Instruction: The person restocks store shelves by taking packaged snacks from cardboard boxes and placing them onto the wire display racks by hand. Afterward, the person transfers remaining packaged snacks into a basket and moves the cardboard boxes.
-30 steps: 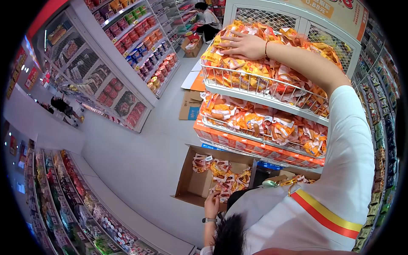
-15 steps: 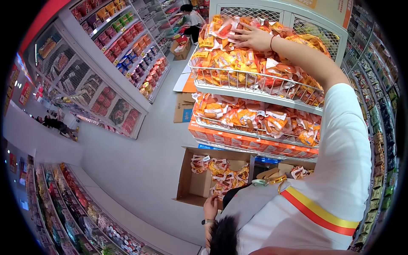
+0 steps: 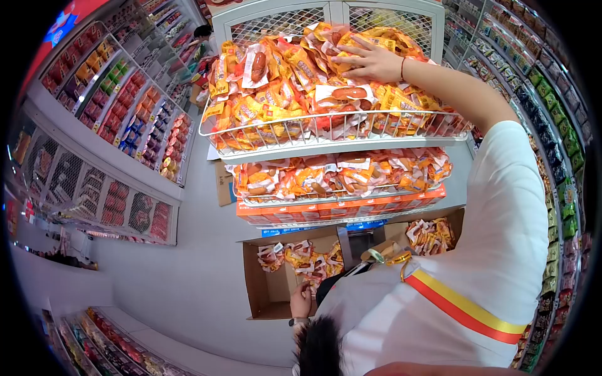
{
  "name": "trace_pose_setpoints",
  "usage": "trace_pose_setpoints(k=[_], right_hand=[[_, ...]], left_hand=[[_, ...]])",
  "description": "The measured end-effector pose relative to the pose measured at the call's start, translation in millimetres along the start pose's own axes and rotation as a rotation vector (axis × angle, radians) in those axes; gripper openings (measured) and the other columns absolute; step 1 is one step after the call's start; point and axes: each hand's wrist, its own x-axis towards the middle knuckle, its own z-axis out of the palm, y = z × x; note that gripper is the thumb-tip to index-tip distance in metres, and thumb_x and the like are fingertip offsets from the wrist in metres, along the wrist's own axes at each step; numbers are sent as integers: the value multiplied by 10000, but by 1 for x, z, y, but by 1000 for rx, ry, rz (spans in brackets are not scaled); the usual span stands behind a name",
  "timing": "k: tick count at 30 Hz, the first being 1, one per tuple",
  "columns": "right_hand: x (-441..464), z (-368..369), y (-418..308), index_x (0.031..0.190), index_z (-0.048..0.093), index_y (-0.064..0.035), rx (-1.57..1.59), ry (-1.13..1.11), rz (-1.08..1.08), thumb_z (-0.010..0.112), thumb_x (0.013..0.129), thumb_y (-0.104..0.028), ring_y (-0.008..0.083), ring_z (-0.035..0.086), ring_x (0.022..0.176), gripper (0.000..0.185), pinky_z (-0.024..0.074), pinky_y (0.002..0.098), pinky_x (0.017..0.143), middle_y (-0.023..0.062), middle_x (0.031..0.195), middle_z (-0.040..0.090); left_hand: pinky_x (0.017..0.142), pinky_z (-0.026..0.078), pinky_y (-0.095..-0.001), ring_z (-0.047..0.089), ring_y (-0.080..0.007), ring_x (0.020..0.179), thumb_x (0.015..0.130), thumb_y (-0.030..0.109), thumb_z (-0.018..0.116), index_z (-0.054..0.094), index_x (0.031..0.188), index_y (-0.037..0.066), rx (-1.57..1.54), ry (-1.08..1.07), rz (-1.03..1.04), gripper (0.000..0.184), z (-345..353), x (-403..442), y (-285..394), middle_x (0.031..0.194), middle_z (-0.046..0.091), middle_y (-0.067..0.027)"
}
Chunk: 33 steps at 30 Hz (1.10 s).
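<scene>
My right hand [image 3: 371,61] lies on the heaped sausage packets [image 3: 269,103] in the top wire basket [image 3: 263,139], palm down with fingers spread. Orange and yellow wrappers surround it, some with clear windows showing a single sausage. Low down, my left hand [image 3: 301,302] hangs at the near edge of an open cardboard box [image 3: 266,291], with a dark watch on its wrist. Its fingers are small and partly hidden, so their grip does not show. Several similar packets [image 3: 313,260] lie inside that box.
A lower basket holds more sausage packets [image 3: 320,178], above a row of orange cartons [image 3: 338,208]. A second open box with packets [image 3: 431,235] stands at right. Snack shelves [image 3: 119,106] line the left, others the right. A person [image 3: 204,41] is at the back left.
The view has turned, so the baskets sit further left and look more level. My right hand has slid rightward over the packets. My left hand stays by the box.
</scene>
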Motion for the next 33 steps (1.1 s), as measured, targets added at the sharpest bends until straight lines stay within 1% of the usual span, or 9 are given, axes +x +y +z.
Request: trace_pose_setpoints(k=[5, 7, 9, 11, 19, 24, 25, 27, 33], right_hand=[[-23, -27, 9, 1356, 388, -304, 207, 0, 26, 687, 740, -122, 326, 367, 1263, 709, 333, 467, 1020, 123, 1441, 294], [-16, -38, 2, 1386, 336, -289, 469, -61, 442, 655, 763, -78, 325, 430, 1196, 731, 366, 425, 1004, 139, 1414, 314], [-7, -90, 8, 1238, 506, -49, 346, -24, 542, 665, 718, -144, 274, 576, 899, 552, 467, 343, 818, 149, 981, 596], [-31, -99, 40, 1271, 490, -78, 519, 284, 794, 657, 668, -101, 259, 531, 1097, 626, 415, 330, 934, 166, 1163, 560], [-159, -172, 132, 1223, 496, -57, 614, 1112, 1005, 622, 738, 8, 161, 539, 1032, 506, 447, 267, 896, 58, 1119, 560], [-171, -106, 90, 1186, 512, -31, 21, 661, 1072, 594, 677, 6, 223, 507, 1128, 516, 401, 324, 961, 133, 1191, 544], [-210, -21, 111, 1423, 271, -255, 153, 376, 1001, 618, 832, -225, 327, 372, 1261, 686, 323, 413, 1044, 156, 1449, 252], [-184, 13, 38, 1434, 246, -256, 195, -88, 1095, 582, 853, -376, 331, 215, 1360, 682, 236, 416, 1091, 190, 1484, 164], [-244, -43, 54, 1451, 189, -258, 516, 343, 1268, 476, 854, -585, 340, 59, 1395, 739, 154, 454, 1106, 229, 1494, 65]], left_hand=[[769, 486, -354, 632, -283, 871, 862, 105, 533, 615, 1039, 38, -30, -43, 14, 207, 6, 6, 12, 952, 640, -155], [764, 487, -363, 631, -292, 872, 857, 104, 539, 621, 1031, 42, -57, -16, -28, 202, 14, 0, 2, 956, 643, -148], [767, 490, -364, 630, -300, 876, 856, 113, 537, 622, 1037, 45, 46, -45, -38, 211, 17, -5, -2, 968, 645, -144], [763, 492, -365, 630, -308, 874, 855, 128, 538, 620, 1040, 47, 22, -36, -38, 218, 26, -11, -19, 966, 647, -145], [772, 494, -337, 637, -273, 883, 869, 73, 530, 609, 1017, 0, -134, -43, 110, 183, 2, 27, 43, 949, 650, -154], [788, 472, -343, 613, -268, 890, 874, 95, 544, 608, 1025, 11, 22, -43, 346, 185, -32, 112, 148, 952, 635, -141], [760, 480, -338, 622, -255, 863, 875, 98, 549, 609, 1032, 6, 75, -26, 428, 191, -29, 129, 158, 944, 635, -141], [773, 475, -345, 617, -273, 876, 869, 90, 552, 608, 1028, 5, 174, -54, 525, 188, -24, 143, 204, 950, 633, -145], [854, 442, -365, 575, -319, 971, 879, 123, 544, 601, 1051, 24, 131, -147, 574, 206, 0, 138, 218, 1015, 617, -146]])
